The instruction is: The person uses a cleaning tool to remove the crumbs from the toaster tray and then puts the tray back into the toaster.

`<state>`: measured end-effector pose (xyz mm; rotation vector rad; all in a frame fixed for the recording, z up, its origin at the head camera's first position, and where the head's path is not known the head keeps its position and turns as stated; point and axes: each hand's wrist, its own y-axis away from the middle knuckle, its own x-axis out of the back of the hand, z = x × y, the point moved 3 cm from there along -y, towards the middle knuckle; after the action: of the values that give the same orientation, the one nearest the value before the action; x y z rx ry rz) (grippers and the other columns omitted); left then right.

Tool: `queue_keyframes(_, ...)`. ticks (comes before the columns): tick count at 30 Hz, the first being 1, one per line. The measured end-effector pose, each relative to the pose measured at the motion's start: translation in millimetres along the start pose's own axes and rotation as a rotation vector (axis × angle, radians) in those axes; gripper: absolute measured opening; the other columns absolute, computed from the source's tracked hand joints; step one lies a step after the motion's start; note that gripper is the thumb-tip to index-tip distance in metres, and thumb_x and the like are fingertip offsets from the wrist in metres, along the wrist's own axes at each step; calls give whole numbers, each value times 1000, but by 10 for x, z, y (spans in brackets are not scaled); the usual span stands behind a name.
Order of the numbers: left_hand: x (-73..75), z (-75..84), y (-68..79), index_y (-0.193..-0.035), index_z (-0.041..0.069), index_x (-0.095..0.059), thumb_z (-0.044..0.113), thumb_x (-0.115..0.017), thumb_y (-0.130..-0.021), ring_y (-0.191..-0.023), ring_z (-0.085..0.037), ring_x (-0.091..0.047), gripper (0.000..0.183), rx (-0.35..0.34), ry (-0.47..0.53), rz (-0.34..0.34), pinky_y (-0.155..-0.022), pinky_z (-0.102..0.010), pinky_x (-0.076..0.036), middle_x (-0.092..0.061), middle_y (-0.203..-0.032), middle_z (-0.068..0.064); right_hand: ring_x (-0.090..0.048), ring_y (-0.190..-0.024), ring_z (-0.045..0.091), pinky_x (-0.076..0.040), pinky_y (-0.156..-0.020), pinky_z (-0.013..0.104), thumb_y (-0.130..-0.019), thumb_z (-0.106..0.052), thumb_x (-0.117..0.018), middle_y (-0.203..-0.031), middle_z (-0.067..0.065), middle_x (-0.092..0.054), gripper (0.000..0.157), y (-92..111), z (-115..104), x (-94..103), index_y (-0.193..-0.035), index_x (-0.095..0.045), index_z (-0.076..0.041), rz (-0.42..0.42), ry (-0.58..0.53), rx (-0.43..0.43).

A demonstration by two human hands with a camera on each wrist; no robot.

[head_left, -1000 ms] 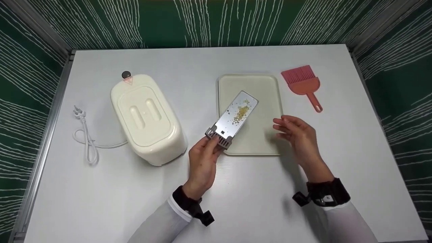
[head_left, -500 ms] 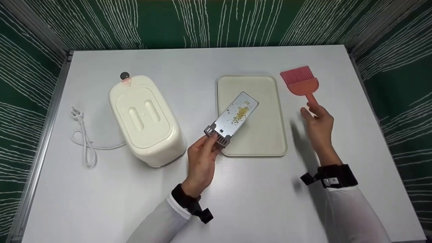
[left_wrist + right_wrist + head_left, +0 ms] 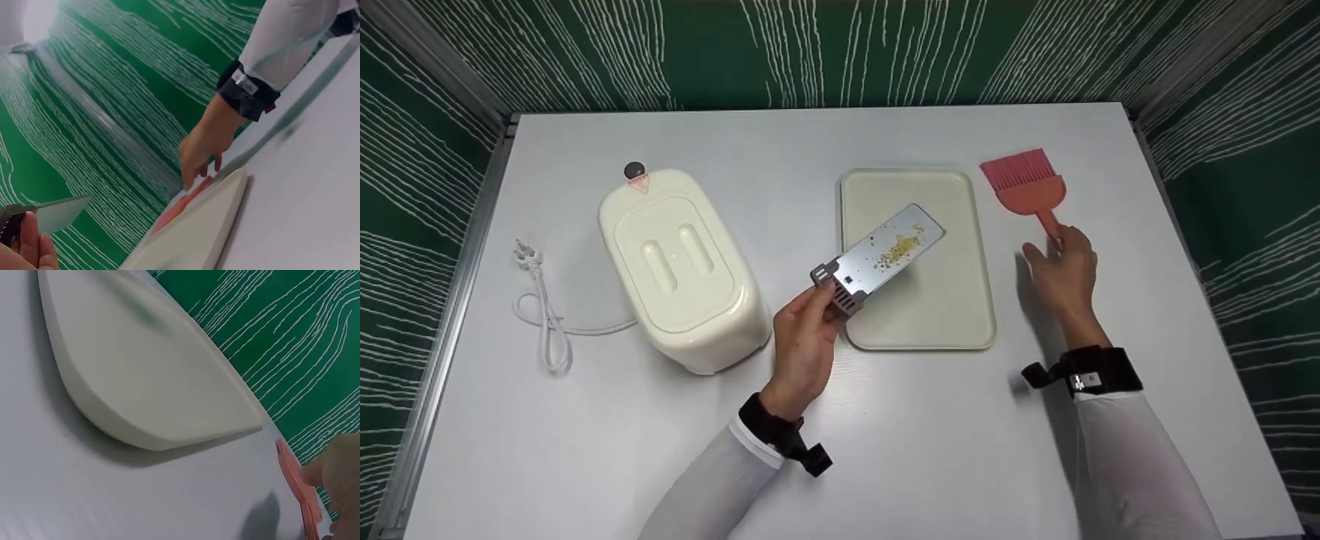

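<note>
My left hand (image 3: 802, 349) grips the grey slotted end of a flat metal crumb tray (image 3: 877, 262), thumb on top. Yellow crumbs (image 3: 901, 250) lie on its shiny plate, which is held above a cream serving tray (image 3: 952, 319). At the right, my right hand (image 3: 1065, 281) is over the handle of a small red hand brush (image 3: 1033, 195) that lies on the table, bristles pointing away. In the left wrist view the right hand's fingers (image 3: 203, 169) hang downward, loosely bent, close to the handle; whether they touch it cannot be made out.
A cream toaster-like appliance (image 3: 682, 262) with a closed lid stands at the left, a dark round knob (image 3: 634, 170) at its far end. Its white cord (image 3: 553, 322) lies looped beside it. The white table (image 3: 915, 442) meets green, white-streaked walls (image 3: 832, 52).
My right hand has moved rightward and away from me, from beside the serving tray to the brush handle. The left hand has turned the crumb tray slightly clockwise, keeping its grip.
</note>
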<state>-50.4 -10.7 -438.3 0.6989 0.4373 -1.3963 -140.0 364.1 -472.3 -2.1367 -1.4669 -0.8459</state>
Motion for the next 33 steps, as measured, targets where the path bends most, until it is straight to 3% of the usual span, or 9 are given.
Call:
queue_keyframes(11,-21,-2,-91,-133,-19,-58,4,-55,-107,-114,-29,-68,36,0,-5,-9,-97,-38,-57,-63,-134,-31,-35,-136,49,-34,-104,58,-102,-17,-63,-146,37,-44,67,-138,159,9,-153,-36,15,57,136,-42)
queue_keyframes(21,-74,-7,-108,-132,-20,-58,3,-56,-106,-111,-27,-69,35,27,-3,-7,-98,-41,-56,-66,-130,-29,-43,-131,53,-37,-103,62,-106,-28,-60,-138,39,-47,53,-264,229,14,-132,-57,17,62,258,-73)
queue_keyframes(29,-80,-9,-125,-128,-19,-63,2,-56,-106,-107,-27,-70,32,27,10,-25,-98,-42,-57,-69,-124,-25,-54,-115,43,-42,-88,50,-107,-19,-58,-126,33,-56,41,-283,295,21,-133,-64,12,145,213,-67)
queue_keyframes(33,-62,-5,-142,-130,-18,-62,3,-56,-106,-111,-27,-69,33,19,0,-36,-99,-41,-56,-67,-129,-26,-55,-108,39,-39,-81,44,-107,-21,-57,-123,31,-57,41,-278,350,27,-131,-65,12,141,193,-77)
